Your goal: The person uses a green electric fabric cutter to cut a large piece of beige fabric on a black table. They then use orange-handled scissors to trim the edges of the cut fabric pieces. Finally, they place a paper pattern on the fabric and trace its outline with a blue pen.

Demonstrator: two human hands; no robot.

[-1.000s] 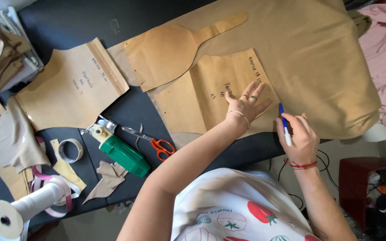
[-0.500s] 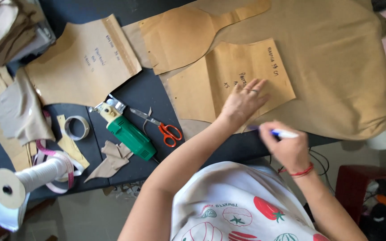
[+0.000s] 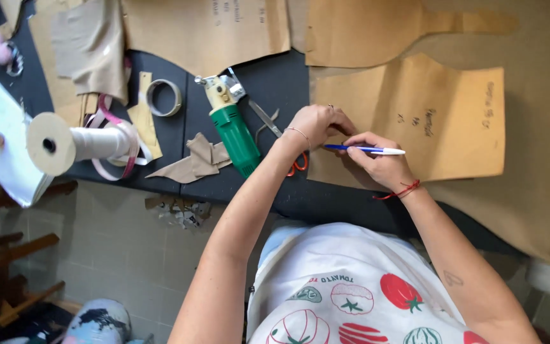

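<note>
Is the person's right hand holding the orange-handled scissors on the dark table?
No, the right hand grips a blue and white pen, while the orange-handled scissors lie on the dark table under the left hand.

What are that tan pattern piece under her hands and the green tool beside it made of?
The pattern piece looks like matte brown kraft paper: flat, cleanly cut edges, with pen marks. The green tool appears to be glossy moulded plastic with a cream head and metal parts at the tip.
</note>
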